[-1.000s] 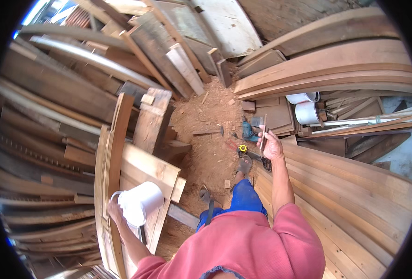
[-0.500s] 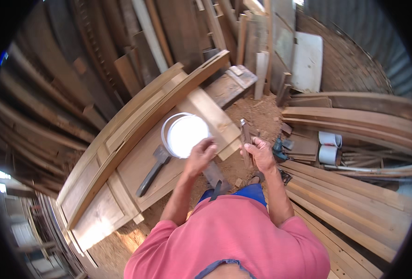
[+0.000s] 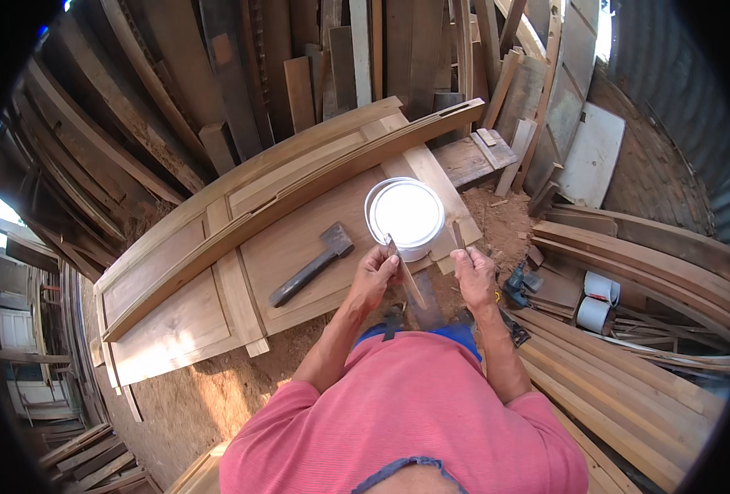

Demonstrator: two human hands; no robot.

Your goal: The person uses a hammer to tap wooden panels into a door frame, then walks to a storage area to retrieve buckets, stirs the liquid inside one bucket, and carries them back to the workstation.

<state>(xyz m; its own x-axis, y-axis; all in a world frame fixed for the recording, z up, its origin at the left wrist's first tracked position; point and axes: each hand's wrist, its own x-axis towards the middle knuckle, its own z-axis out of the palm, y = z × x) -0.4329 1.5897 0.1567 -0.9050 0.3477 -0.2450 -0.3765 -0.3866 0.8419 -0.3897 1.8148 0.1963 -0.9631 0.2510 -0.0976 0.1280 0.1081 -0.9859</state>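
Observation:
My left hand (image 3: 373, 276) is closed round a slim wooden strip (image 3: 413, 286), whose light, metal-looking tip pokes up above the fingers. In my right hand (image 3: 474, 276), a short brown stick (image 3: 457, 234) is gripped upright; its lower part is hidden in the fist. Just beyond both hands stands a round white bucket (image 3: 408, 216) with a glaring top and its handle to one side. A mallet (image 3: 320, 257) with a dark handle lies left of the bucket. Both bucket and mallet rest on a panelled wooden door (image 3: 291, 284).
A long wooden moulding (image 3: 274, 202) lies along the door. Planks (image 3: 604, 366) are stacked at right, near white containers (image 3: 599, 300) and a teal power tool (image 3: 517, 286). Tall boards (image 3: 241, 82) lean at the back. Sawdust (image 3: 497, 218) covers the ground beyond the door's end.
The view has swung left, so the bench things sit further right. My left hand, loosely curled before, now grips the strip with the metal-looking tip; my right hand keeps a stick.

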